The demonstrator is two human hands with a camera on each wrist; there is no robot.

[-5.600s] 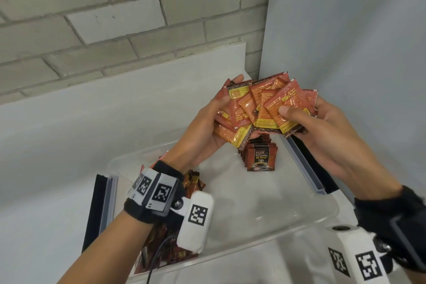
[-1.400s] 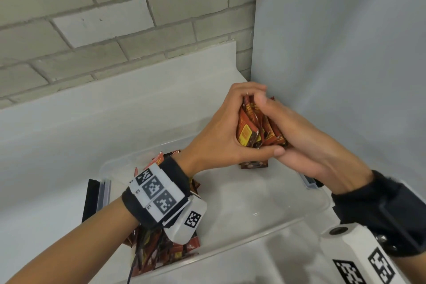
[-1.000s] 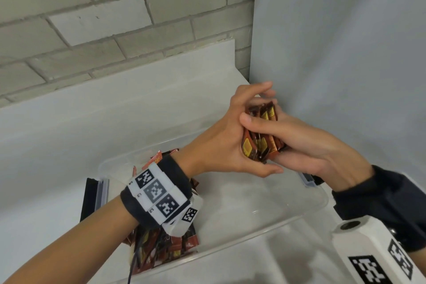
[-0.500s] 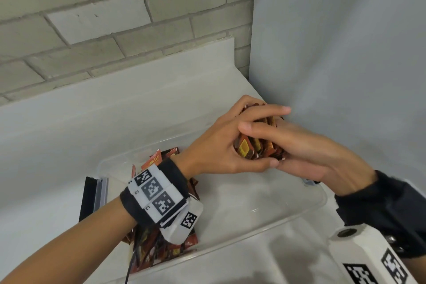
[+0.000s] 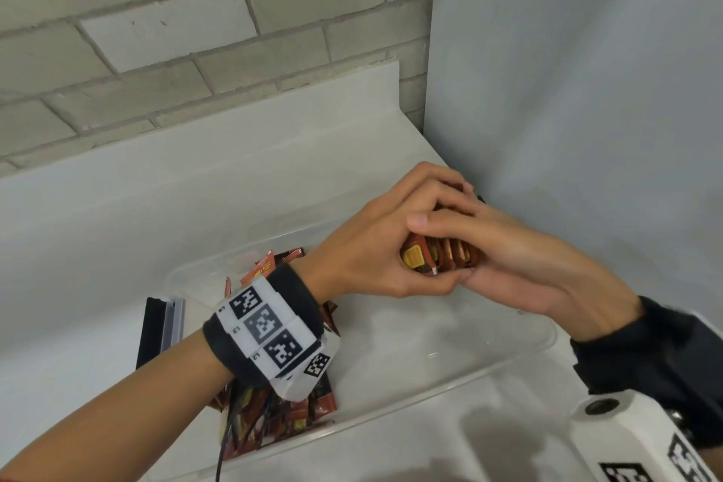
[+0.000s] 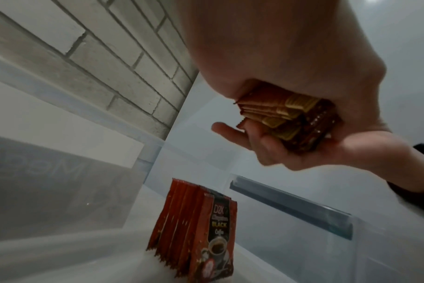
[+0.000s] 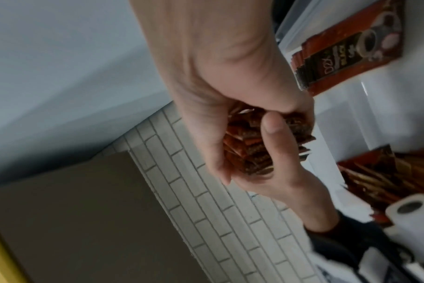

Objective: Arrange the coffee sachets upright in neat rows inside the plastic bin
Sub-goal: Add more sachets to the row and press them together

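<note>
Both hands hold one squared-up stack of red and yellow coffee sachets [image 5: 438, 258] above the far right corner of the clear plastic bin [image 5: 430, 397]. My left hand [image 5: 371, 243] wraps it from the left, fingers curled over the top. My right hand [image 5: 516, 258] cups it from the right, thumb across the top. Under the hands a short row of upright sachets [image 6: 196, 241] stands on the bin floor, hidden in the head view. The wrist views show the stack [image 6: 291, 118] [image 7: 247, 151] gripped from both sides.
A loose heap of sachets [image 5: 274, 415] lies in the bin's near left corner, under my left wrist. A black latch [image 5: 156, 329] sticks out on the bin's left end. A grey panel [image 5: 567, 90] stands close on the right and a brick wall [image 5: 195, 31] behind.
The sachets, fanned out between both hands earlier, are now pressed into one tight stack. Over the last second both hands sank a little toward the bin's far right corner.
</note>
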